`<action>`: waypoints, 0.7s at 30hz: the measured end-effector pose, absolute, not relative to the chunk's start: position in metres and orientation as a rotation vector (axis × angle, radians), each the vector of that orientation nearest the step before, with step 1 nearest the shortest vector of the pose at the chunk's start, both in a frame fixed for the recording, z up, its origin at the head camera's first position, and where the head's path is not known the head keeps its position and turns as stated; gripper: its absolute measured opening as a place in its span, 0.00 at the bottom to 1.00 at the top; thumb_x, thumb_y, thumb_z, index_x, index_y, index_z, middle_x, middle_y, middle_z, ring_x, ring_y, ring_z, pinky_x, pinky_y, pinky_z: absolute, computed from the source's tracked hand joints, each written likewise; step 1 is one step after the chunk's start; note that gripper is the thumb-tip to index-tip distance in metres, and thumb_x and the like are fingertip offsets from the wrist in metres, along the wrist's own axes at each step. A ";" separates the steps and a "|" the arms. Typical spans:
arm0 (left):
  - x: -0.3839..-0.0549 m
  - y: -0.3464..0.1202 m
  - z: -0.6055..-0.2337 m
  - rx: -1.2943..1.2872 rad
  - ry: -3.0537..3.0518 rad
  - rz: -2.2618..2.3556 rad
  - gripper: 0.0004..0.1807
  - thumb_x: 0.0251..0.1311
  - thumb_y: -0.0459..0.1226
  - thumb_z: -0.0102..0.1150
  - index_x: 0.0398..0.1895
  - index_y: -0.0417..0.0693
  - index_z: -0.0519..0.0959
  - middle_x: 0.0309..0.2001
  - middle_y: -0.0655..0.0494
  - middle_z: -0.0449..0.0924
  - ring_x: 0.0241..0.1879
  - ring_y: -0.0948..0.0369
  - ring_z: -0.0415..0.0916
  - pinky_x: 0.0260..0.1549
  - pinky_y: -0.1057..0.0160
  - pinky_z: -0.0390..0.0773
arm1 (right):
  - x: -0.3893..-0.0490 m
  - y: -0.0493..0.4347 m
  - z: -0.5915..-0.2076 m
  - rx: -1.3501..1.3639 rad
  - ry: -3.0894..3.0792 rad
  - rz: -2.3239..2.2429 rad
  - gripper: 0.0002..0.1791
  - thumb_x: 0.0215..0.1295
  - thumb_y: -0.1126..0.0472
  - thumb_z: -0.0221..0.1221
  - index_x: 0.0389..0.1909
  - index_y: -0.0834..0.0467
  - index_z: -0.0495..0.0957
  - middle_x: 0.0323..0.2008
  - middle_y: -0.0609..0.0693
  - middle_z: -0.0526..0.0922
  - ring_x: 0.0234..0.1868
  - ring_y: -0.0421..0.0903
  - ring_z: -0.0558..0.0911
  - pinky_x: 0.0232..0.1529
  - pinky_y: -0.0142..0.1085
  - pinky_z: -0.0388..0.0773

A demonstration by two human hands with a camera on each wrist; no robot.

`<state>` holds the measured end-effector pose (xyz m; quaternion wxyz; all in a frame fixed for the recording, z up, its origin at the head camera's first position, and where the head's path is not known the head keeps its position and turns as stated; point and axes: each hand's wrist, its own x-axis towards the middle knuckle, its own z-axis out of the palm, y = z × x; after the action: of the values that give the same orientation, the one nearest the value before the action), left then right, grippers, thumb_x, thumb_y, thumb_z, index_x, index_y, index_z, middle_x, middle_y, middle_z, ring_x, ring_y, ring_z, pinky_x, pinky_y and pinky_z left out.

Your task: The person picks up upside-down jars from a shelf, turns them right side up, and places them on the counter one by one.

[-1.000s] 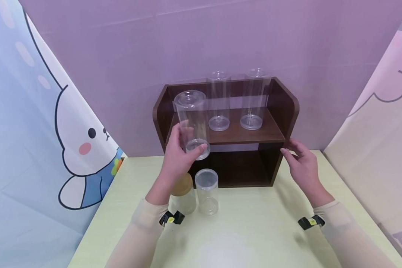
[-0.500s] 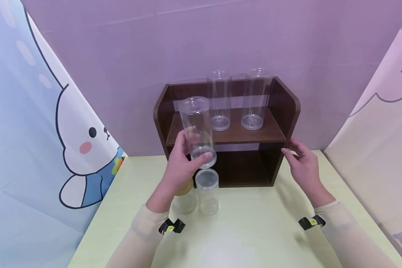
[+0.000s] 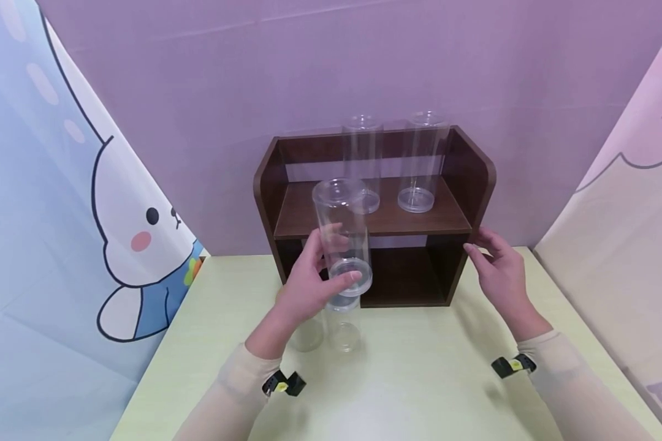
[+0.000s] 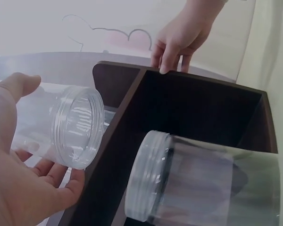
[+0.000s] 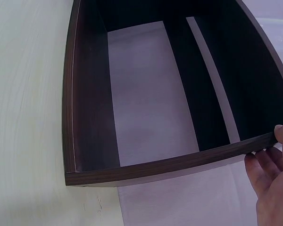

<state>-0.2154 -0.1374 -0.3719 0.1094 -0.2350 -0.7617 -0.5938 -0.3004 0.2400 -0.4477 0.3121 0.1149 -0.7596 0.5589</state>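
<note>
My left hand [image 3: 303,288] grips a tall clear plastic jar [image 3: 339,217], thumb across its lower end and fingers behind. It is held up in front of the brown two-tier shelf [image 3: 303,211], overlapping the shelf's middle board in the head view. Below it, a shorter clear jar [image 3: 344,337] with a clear lid stands on the table, partly covered by the held one. Another jar [image 3: 307,337] sits left of that, its top hidden behind my left hand. My right hand [image 3: 502,278] pinches the shelf's right side panel, thumb at the front edge [image 5: 254,142], fingers outside.
Two tall clear jars stand on the upper tier, one near the middle [image 3: 362,153] and one to the right [image 3: 418,159]. The lower tier [image 3: 403,272] opens to the front. A purple cloth [image 3: 198,92] hangs behind, with printed curtains on both sides of the pale table [image 3: 419,380].
My left hand has carried the tall jar right and downward in the head view, from the shelf's left part to its middle. The right hand keeps its place on the side panel.
</note>
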 end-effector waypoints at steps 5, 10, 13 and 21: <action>-0.211 -0.133 -0.379 -0.777 -2.241 -1.763 0.46 0.62 0.38 0.80 0.81 0.52 0.67 0.66 0.49 0.80 0.68 0.50 0.78 0.68 0.39 0.77 | -0.300 0.240 -0.447 0.304 -2.003 1.495 0.17 0.73 0.74 0.69 0.61 0.68 0.85 0.47 0.45 0.89 0.50 0.29 0.85 0.52 0.20 0.82; -0.204 -0.130 -0.385 -0.828 -2.296 -1.764 0.45 0.63 0.38 0.79 0.81 0.56 0.66 0.67 0.53 0.79 0.68 0.53 0.77 0.67 0.44 0.78 | -0.299 0.240 -0.447 0.294 -2.005 1.503 0.17 0.73 0.74 0.69 0.60 0.69 0.85 0.48 0.48 0.90 0.50 0.29 0.85 0.52 0.20 0.82; -0.200 -0.128 -0.390 -0.834 -2.329 -1.770 0.44 0.64 0.39 0.79 0.81 0.58 0.66 0.68 0.56 0.79 0.69 0.56 0.75 0.68 0.44 0.78 | -0.299 0.240 -0.447 0.294 -2.008 1.503 0.16 0.73 0.74 0.69 0.60 0.68 0.85 0.48 0.51 0.90 0.50 0.29 0.85 0.52 0.20 0.82; -0.188 -0.125 -0.405 -0.852 -2.403 -1.769 0.45 0.63 0.41 0.79 0.80 0.60 0.66 0.69 0.60 0.79 0.68 0.59 0.77 0.70 0.46 0.77 | -0.300 0.241 -0.446 0.294 -2.016 1.486 0.17 0.73 0.74 0.69 0.60 0.68 0.86 0.48 0.49 0.90 0.50 0.28 0.85 0.52 0.20 0.81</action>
<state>-0.1881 -0.1254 -0.4046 0.0190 -0.2746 -0.7742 -0.5699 -0.3002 0.2408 -0.4461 0.3050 0.1110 -0.7613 0.5614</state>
